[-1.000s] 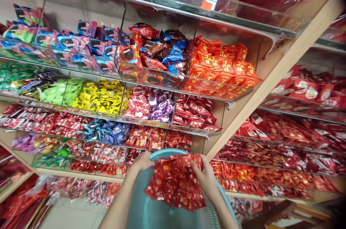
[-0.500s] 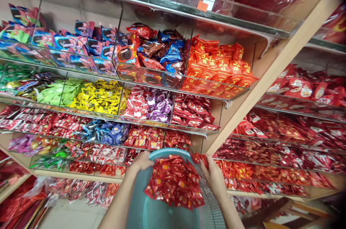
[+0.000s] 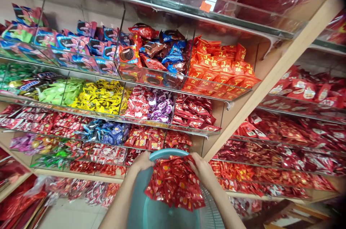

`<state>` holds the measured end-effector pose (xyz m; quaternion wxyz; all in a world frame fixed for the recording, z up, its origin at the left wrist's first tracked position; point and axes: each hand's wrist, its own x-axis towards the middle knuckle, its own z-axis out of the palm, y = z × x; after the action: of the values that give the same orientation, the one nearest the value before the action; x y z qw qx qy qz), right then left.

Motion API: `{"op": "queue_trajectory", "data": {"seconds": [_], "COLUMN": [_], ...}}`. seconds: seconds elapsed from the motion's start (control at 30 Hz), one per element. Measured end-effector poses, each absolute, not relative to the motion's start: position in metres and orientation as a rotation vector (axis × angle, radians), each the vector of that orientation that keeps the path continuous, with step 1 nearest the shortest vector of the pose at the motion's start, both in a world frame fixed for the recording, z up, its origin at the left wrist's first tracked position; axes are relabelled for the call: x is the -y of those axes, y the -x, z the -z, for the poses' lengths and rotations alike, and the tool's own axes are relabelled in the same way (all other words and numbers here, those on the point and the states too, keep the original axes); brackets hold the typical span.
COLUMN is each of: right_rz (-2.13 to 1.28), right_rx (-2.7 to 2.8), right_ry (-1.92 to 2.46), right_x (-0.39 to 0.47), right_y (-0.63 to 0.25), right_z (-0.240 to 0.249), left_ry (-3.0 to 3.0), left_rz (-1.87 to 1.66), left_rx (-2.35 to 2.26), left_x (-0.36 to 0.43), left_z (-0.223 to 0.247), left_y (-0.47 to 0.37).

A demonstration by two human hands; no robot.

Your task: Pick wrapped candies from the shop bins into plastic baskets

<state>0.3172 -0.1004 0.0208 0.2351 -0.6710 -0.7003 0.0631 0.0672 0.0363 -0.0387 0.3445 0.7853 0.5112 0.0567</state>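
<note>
Holding the rim of a teal basket (image 3: 162,217) at the bottom centre of the frame, with the grip of the left hand (image 3: 142,162) folded firmly round its upper left edge. Bending the right hand (image 3: 202,168) over the basket's upper right side, just at the border of 1 heap of red packets (image 3: 175,185). Impossible to tell, with those fingertips hidden, whether gripping a packet, the rim or both. Lying inside the basket, in a thick pile towards its far wall, with teal showing below. Judging by that pile, well past a first handful; impossible to say how much is left. Facing well-stocked shelves (image 3: 173,8) across the frame, with yellow packets (image 3: 100,95) left of centre and orange packets (image 3: 223,72) at upper right of centre.
</note>
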Motion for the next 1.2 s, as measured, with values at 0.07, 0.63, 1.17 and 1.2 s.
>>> {"op": "queue_trajectory", "data": {"seconds": [0.07, 0.63, 1.17, 1.2], "right_rz": [-0.21, -0.505, -0.116, -0.109], "right_rx": [1.926, 1.788, 1.688, 1.689], "right_ry": [1.827, 1.65, 1.836, 1.843], "right_x": [0.099, 0.112, 0.113, 0.114], "right_y": [-0.32, -0.325, -0.35, -0.35], "right_z": [-0.016, -0.015, 0.005, 0.004], "left_ry": [-2.046, -2.024, -2.034, -2.033], "left_rz": [-0.152, -0.155, -0.13, -0.127], "left_rx": [-1.324, -1.318, -1.325, -1.329], "left_x": [-0.037, -0.038, -0.036, -0.036], "left_z": [0.04, 0.041, 0.035, 0.034], "left_y": [-0.067, -0.068, -0.068, -0.068]}}
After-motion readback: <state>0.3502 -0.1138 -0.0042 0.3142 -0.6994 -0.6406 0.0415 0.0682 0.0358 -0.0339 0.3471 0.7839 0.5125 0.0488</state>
